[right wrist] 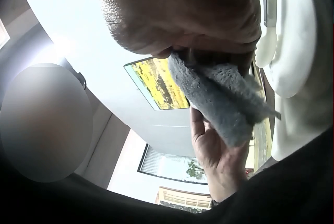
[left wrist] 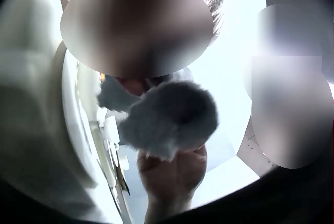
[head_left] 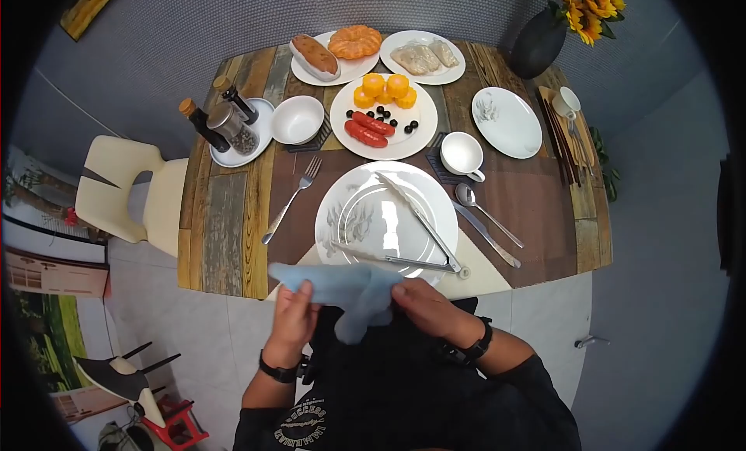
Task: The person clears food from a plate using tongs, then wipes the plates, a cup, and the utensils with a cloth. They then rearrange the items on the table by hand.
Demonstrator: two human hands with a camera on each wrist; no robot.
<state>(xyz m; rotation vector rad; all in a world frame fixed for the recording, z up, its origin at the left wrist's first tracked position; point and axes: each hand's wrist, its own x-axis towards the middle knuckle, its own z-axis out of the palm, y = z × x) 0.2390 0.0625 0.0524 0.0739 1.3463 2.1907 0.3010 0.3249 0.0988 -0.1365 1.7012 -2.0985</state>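
Both hands hold a light blue cloth (head_left: 353, 286) in the air at the table's front edge. The left hand (head_left: 294, 319) pinches its left end with the thumb on top; the right hand (head_left: 430, 307) pinches its right end. A loose part of the cloth hangs down between them. In the right wrist view the cloth (right wrist: 224, 104) looks grey and folded, with the left hand (right wrist: 222, 153) beyond it. The left wrist view shows the bunched cloth (left wrist: 172, 114) and the right hand (left wrist: 172, 174) behind it. Just beyond the cloth, metal tongs (head_left: 423, 218) lie spread on a large white plate (head_left: 350, 194).
A fork (head_left: 294, 198) lies left of the plate; a knife (head_left: 486, 233) and spoon (head_left: 491, 215) lie right. Behind are a cup (head_left: 461, 154), a bowl (head_left: 298, 120), a food plate (head_left: 420, 132), and bottles on a tray (head_left: 264, 132). A vase (head_left: 538, 47) stands back right.
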